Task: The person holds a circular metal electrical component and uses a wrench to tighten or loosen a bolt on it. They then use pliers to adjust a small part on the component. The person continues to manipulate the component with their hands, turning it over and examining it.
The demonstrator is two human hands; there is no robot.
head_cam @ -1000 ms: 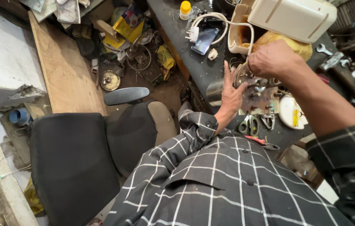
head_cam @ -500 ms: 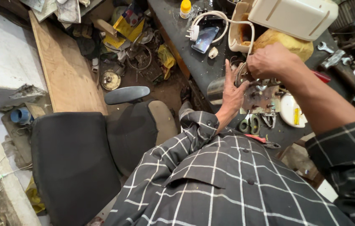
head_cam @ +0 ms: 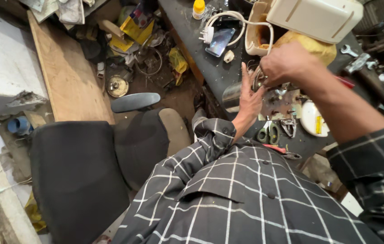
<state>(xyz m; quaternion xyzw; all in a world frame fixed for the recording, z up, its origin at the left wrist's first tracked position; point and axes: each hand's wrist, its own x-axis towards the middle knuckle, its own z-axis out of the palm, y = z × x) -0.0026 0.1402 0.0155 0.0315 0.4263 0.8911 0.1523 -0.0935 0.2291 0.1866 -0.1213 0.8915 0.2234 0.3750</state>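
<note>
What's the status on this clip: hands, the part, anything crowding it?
Left hand open, palm against shiny metal cylinder. Right hand closed above it, grasp hidden. Scissors, white disc, wrench crowd the workbench.

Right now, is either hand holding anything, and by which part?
The right hand is closed around a small metal part at its top; what it is cannot be told. The left hand is open, palm against that part, gripping nothing.
</note>
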